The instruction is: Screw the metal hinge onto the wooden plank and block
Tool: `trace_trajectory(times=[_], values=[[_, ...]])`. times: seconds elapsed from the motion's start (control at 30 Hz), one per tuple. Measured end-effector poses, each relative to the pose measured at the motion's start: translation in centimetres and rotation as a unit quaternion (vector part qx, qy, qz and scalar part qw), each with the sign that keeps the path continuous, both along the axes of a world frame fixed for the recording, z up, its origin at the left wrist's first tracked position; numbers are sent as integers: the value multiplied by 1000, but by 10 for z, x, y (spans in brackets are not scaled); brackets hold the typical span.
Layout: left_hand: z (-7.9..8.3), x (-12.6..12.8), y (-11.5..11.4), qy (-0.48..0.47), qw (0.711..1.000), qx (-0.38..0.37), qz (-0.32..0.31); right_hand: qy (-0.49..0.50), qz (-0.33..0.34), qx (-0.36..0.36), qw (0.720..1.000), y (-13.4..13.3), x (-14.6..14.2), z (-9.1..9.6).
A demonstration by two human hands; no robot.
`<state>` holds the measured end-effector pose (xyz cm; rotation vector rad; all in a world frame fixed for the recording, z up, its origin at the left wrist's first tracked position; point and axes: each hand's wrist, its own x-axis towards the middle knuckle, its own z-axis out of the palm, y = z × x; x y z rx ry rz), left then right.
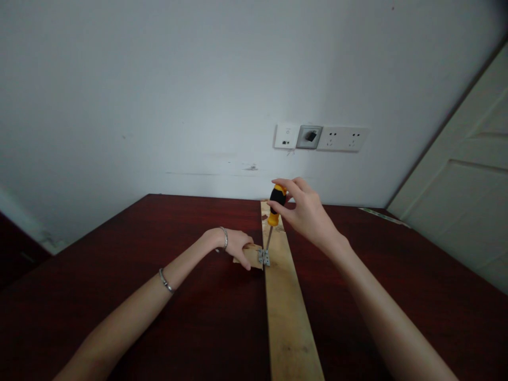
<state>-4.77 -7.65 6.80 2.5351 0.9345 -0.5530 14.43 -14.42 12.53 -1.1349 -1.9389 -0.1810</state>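
Observation:
My right hand is closed around the yellow and black handle of a screwdriver. The shaft slants down, and its tip meets a small metal hinge. One leaf of the hinge lies on a long wooden plank, the other on a short wooden block beside the plank's left edge. My left hand grips this block, thumb on its near side and the other fingers mostly hidden behind it. Whether a screw sits under the tip is too small to tell.
The plank runs along a dark red tabletop toward a white wall. Wall sockets, one with a black plug, are above the table's back edge. A white panelled door stands at the right.

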Motion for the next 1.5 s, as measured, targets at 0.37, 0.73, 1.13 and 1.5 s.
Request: trace_trajectory(times=[0.37, 0.73, 1.13, 1.5], values=[[4, 1, -4, 1, 1000, 5, 2, -25, 9, -16, 1000, -5, 0, 3], [1, 1, -1, -3, 1000, 8, -4, -39, 19, -34, 999, -7, -3, 4], [-1, 0, 0, 0, 1000, 9, 0, -37, -20, -45, 998, -10, -2, 7], [-2, -1, 2, 1, 1000, 6, -1, -35, -11, -43, 998, -9, -3, 6]])
